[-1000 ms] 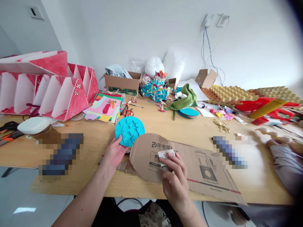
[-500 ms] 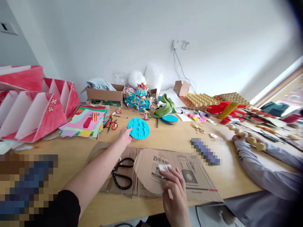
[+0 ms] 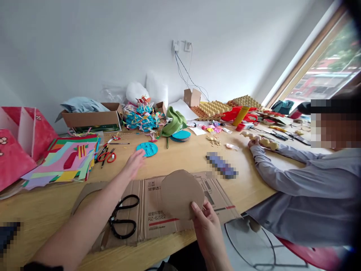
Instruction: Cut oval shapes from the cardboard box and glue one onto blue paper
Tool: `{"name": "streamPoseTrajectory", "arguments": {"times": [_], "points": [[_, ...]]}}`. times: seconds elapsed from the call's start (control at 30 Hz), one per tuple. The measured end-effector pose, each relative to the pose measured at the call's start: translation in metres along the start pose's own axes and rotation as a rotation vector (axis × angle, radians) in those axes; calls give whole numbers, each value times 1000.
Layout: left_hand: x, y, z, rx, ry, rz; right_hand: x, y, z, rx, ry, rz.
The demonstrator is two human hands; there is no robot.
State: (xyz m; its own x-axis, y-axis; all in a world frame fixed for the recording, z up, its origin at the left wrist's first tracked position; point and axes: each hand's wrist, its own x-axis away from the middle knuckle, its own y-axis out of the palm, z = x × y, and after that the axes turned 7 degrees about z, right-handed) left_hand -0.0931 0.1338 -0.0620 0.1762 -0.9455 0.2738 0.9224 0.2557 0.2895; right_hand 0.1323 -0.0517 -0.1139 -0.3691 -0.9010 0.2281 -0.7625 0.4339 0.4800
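Note:
My right hand (image 3: 207,226) grips a plain brown cardboard disc (image 3: 182,194) by its lower right edge, thumb on top. The disc is raised above a flattened cardboard box sheet (image 3: 158,233) with printing on it. My left hand (image 3: 136,164) reaches forward, its fingers stretched out by the near edge of a blue disc (image 3: 148,149) that lies on the table; whether the fingertips touch it I cannot tell. Black-handled scissors (image 3: 124,228) rest on the left part of the cardboard sheet, their blades partly hidden by my left forearm.
Coloured paper sheets (image 3: 62,162) and red-handled scissors (image 3: 108,156) are at left. Behind stand an open box (image 3: 91,119), a colourful paper craft (image 3: 143,116) and green cloth (image 3: 175,124) beside stacked blue discs (image 3: 180,136). On the right, a co-worker's grey sleeve (image 3: 270,177) reaches toward egg-carton strips.
My right hand has lifted the cardboard disc off the sheet, now showing a plain side. The blue disc, earlier gripped in my left hand, lies on the table. The view has turned right.

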Motion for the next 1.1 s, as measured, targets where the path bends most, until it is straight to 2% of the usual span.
{"name": "streamPoseTrajectory", "arguments": {"times": [0.07,0.13,0.2,0.23,0.3,0.37,0.43,0.53,0.6,0.63,0.7,0.8,0.9,0.93,1.0,1.1], "points": [[34,-5,-6,-16,-55,-171,-3,6,6,-68,49,-11],[69,-9,-15,-18,-109,-290,-6,16,12,-112,103,-28],[96,-11,-22,20,-133,-344,-7,30,19,-108,143,-76],[104,-14,-23,69,-126,-330,-7,38,22,-88,149,-115],[109,-25,-18,148,-70,-225,-7,57,27,-19,118,-210],[105,-48,-3,235,35,-49,-4,76,32,118,-21,-296],[102,-80,18,329,169,141,1,94,39,363,-244,-396],[113,-128,42,399,295,351,13,116,56,888,-652,-658],[128,-154,45,396,279,454,22,126,70,1251,-905,-809],[137,-165,43,390,246,493,25,130,77,1388,-995,-836],[153,-184,35,400,171,557,28,135,89,1541,-1076,-829],[171,-209,20,431,114,687,28,135,95,1577,-1091,-814],[184,-225,8,392,59,769,24,128,85,1549,-1075,-793],[189,-226,3,362,30,763,22,124,79,1484,-1000,-796],[196,-221,-5,291,-32,690,20,117,64,1282,-736,-820],[203,-201,-15,205,-84,481,23,107,38,1017,-346,-871]]}}
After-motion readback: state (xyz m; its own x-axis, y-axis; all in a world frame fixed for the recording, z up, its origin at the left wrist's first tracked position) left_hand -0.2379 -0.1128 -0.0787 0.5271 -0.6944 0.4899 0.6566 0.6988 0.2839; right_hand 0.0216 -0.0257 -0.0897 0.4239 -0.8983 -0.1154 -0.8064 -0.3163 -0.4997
